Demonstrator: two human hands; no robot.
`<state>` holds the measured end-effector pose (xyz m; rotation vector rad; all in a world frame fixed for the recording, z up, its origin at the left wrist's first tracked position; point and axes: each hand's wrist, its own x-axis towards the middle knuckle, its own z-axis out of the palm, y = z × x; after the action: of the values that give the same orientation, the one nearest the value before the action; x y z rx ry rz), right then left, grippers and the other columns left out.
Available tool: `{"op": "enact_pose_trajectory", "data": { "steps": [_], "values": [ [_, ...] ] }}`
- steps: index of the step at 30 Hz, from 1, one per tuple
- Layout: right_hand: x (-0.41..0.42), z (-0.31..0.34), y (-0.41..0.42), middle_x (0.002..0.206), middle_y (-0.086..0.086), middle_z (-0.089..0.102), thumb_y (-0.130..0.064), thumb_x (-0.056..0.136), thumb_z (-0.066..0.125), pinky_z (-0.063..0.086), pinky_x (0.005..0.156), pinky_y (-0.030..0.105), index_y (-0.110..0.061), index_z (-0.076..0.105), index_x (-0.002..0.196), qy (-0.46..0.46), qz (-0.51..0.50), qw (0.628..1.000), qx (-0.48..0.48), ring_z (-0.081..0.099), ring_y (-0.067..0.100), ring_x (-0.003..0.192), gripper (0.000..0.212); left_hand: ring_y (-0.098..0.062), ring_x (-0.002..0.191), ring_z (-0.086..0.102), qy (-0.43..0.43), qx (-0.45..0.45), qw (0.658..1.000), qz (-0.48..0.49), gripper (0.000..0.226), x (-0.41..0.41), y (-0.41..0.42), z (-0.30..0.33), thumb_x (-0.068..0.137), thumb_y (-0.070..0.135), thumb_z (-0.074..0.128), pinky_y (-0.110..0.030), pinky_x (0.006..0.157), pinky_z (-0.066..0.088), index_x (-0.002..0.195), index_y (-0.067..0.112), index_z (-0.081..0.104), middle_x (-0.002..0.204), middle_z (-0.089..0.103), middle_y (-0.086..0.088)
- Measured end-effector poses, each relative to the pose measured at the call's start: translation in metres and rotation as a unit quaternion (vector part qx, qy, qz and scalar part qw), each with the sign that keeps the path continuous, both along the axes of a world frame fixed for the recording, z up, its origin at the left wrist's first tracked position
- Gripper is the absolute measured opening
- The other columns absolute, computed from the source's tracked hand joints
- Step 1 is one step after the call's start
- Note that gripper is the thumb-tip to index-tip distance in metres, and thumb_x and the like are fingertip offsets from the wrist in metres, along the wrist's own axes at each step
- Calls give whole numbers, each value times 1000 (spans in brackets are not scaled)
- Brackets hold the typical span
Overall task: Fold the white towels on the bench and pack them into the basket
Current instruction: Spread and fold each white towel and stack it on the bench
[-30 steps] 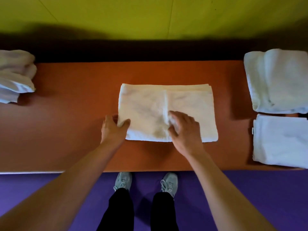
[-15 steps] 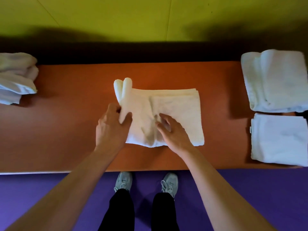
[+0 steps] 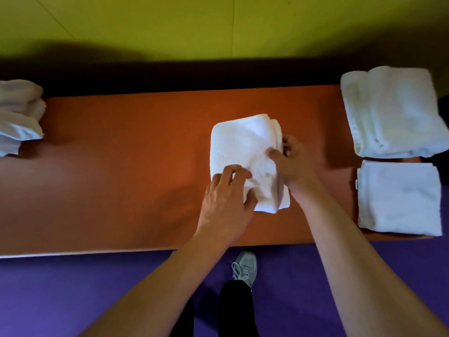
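Head view looks straight down on a folded white towel (image 3: 245, 152) lying on the orange bench (image 3: 121, 171), a compact thick rectangle with its layered edges stacked along the side under the right hand. That right hand (image 3: 292, 164) sits at the towel's right edge, thumb on the top face and fingers curled around the stacked layers, so it grips the fold. The left hand (image 3: 226, 200) is at the towel's near left corner, fingers bent and spread on the cloth with the thumb tucked against the near edge; it looks to be pinching that corner, though blur makes the exact contact hard to read. The two hands are close together, with only a strip of towel between them.

Just beyond the right hand, toward the end of the bench, two more folded towels lie flat: the far one (image 3: 393, 110) is bulkier and shows several layers, the near one (image 3: 398, 198) is a neat square just beside the bench's front edge. They nearly touch each other and sit apart from the towel being handled. Well away on the left hand's side, a loose heap of white towels (image 3: 19, 117) rests at the other end of the bench.

Below the forearms, a grey shoe (image 3: 245, 266) and dark trouser legs stand on purple flooring (image 3: 73, 288). Yellow-green flooring (image 3: 170, 25) lies past the bench.
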<state>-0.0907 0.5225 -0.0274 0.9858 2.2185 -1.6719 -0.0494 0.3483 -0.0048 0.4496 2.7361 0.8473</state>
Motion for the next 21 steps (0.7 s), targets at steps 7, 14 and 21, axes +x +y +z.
{"op": "enact_pose_trajectory", "data": {
  "steps": [7, 14, 21],
  "values": [
    [22, -57, 24, 140, 10, 51, -30, 101, 54, 48, 100, 44, -24, 37, 149, -42, 71, 957, 279, 55, 32, 121, 51, -25, 121, 46, -95, -81, 991, -40, 42, 8, -12, -47, 100, 35, 55, -41, 105, 44, 141, 39, 47, 158, 19, 9],
    [59, -53, 5, 121, 1, 62, -29, 94, 51, 45, 91, 40, -22, 58, 125, 95, 229, 873, 419, 58, 28, 108, 33, -13, 122, 52, -228, 77, 946, 216, 68, -3, -14, -62, 87, 41, 71, -36, 103, 45, 145, 30, 37, 137, 52, 6],
    [78, -49, 0, 132, 0, 59, -22, 95, 56, 40, 105, 34, -21, 59, 134, 56, 177, 949, 254, 50, 23, 118, 40, -17, 92, 65, -311, 130, 905, 260, 51, -25, 5, -51, 80, 28, 82, -23, 64, 48, 125, 17, 60, 104, 64, 6]
  ]
}}
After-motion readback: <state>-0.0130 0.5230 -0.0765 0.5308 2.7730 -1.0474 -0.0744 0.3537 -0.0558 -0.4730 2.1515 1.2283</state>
